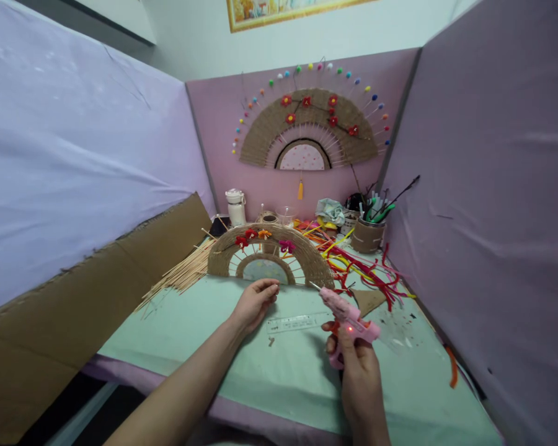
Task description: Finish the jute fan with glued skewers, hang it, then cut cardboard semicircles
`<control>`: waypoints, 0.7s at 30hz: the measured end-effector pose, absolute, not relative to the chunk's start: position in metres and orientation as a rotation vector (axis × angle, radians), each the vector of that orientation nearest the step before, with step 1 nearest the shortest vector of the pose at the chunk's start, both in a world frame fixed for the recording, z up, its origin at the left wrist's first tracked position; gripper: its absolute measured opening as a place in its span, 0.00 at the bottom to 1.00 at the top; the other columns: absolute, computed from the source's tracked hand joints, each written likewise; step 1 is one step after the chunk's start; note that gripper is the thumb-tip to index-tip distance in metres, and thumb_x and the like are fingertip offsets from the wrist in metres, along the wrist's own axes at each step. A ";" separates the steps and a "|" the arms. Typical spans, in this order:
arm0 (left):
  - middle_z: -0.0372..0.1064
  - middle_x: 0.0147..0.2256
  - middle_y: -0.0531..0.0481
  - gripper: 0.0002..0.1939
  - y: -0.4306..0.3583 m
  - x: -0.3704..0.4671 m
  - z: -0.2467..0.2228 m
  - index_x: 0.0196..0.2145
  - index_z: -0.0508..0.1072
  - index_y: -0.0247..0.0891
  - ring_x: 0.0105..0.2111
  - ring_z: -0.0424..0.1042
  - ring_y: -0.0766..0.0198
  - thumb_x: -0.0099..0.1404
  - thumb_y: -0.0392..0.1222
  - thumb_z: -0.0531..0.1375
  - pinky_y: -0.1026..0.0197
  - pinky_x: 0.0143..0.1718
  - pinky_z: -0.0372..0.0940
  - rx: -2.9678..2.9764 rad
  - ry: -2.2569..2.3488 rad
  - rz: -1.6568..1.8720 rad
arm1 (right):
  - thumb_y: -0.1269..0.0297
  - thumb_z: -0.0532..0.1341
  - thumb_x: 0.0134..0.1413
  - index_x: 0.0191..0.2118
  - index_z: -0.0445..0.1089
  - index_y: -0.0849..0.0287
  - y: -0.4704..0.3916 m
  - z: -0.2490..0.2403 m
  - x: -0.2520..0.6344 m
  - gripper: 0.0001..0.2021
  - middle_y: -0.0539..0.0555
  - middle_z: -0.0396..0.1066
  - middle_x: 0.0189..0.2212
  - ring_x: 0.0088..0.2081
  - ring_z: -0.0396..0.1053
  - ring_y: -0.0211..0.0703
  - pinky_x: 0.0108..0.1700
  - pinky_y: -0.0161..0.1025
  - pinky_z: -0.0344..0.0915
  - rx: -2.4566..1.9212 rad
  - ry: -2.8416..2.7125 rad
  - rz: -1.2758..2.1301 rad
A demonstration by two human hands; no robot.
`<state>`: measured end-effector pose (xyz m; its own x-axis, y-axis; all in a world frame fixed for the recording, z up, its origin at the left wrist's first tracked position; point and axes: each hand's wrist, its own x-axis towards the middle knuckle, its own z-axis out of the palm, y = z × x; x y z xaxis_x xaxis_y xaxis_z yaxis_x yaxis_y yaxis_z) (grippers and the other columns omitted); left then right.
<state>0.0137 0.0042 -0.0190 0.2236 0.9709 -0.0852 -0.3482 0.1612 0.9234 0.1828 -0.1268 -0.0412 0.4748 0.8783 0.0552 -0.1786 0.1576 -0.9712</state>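
Observation:
My right hand (360, 365) is wrapped round the grip of a pink hot glue gun (348, 319). A small red light glows on its body, and its metal nozzle points up and left towards the right end of a fan (317, 263). That fan is a half ring wound in brown twine, with red, orange and magenta flowers along its top. Just in front of its lower edge, my left hand (256, 303) is closed in a pinch; what its fingertips hold, if anything, is too small to make out. A clear ruler (297, 323) lies between my hands.
Thin wooden sticks (181, 269) lie at left beside a cardboard sheet (97, 285). Coloured pipe cleaners (363, 266) are strewn at right, near a tool pot (367, 235). A white bottle (235, 207) stands behind. A larger decorated fan (265, 133) hangs on the back panel.

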 end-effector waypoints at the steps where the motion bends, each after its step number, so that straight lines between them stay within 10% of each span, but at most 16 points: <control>1: 0.70 0.27 0.52 0.15 0.005 0.013 -0.018 0.31 0.76 0.35 0.27 0.67 0.72 0.45 0.41 0.73 0.68 0.30 0.62 0.866 0.793 1.127 | 0.40 0.57 0.55 0.36 0.71 0.60 -0.126 -0.040 0.175 0.24 0.50 0.66 0.23 0.24 0.58 0.36 0.26 0.33 0.57 -1.165 -0.795 0.855; 21: 0.69 0.25 0.51 0.16 0.000 0.006 -0.011 0.28 0.73 0.30 0.26 0.68 0.72 0.45 0.37 0.74 0.70 0.29 0.65 0.650 0.504 1.023 | 0.46 0.55 0.59 0.41 0.71 0.61 -0.124 -0.060 0.136 0.21 0.54 0.70 0.28 0.27 0.63 0.41 0.30 0.38 0.61 -1.215 -1.002 0.744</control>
